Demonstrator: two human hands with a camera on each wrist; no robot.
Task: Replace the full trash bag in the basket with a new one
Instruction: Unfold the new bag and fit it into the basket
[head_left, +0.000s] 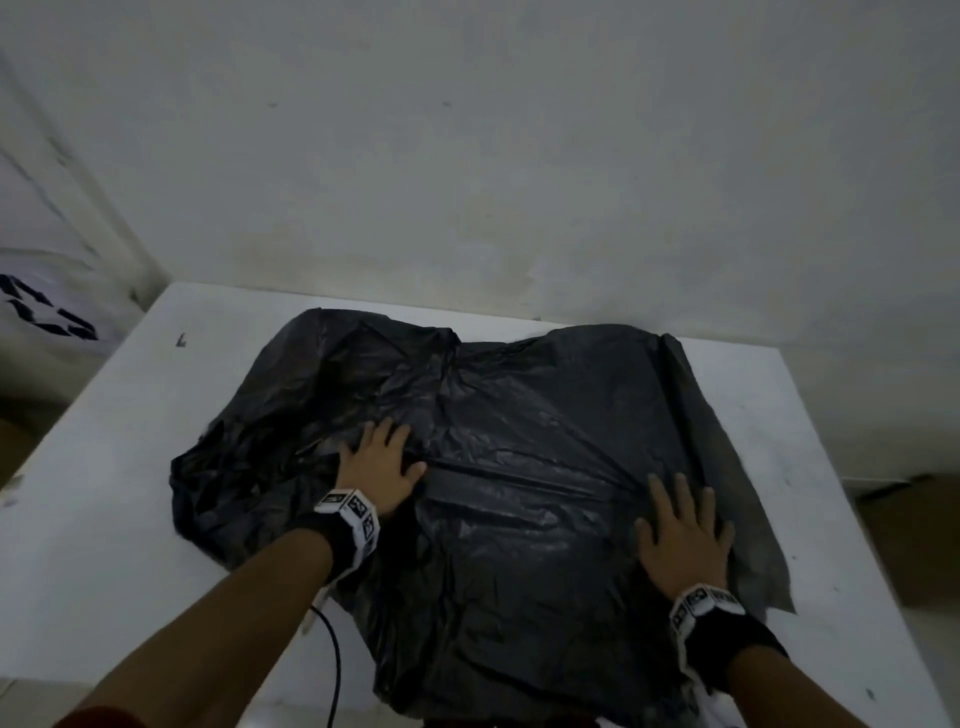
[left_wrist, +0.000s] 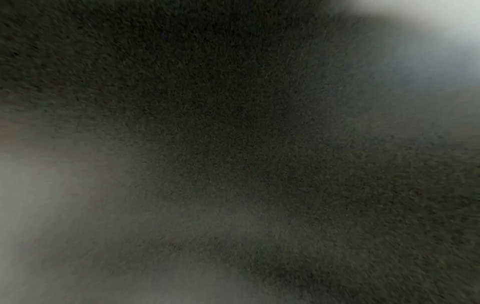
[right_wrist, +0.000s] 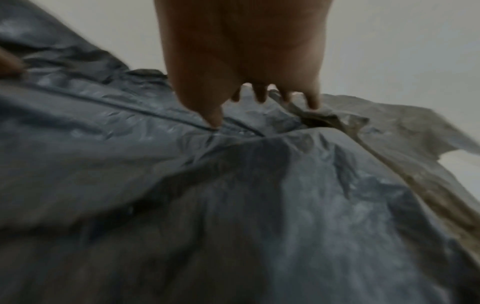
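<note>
A large black trash bag (head_left: 509, 467) lies spread flat and creased across a white table (head_left: 114, 519). My left hand (head_left: 376, 460) presses palm-down on the bag's left-middle, fingers straight and spread. My right hand (head_left: 683, 535) lies flat on the bag near its right edge, fingers straight too. In the right wrist view the right hand (right_wrist: 249, 82) touches the crinkled bag (right_wrist: 233, 195) with its fingertips (right_wrist: 215, 121) beside a long fold. The left wrist view is dark and blurred. No basket is in view.
A pale wall (head_left: 519, 156) rises right behind the table's far edge. A white sheet with black markings (head_left: 47, 312) hangs at the left. A black cable (head_left: 332, 660) drops off the table's near edge. Bare table shows left and right of the bag.
</note>
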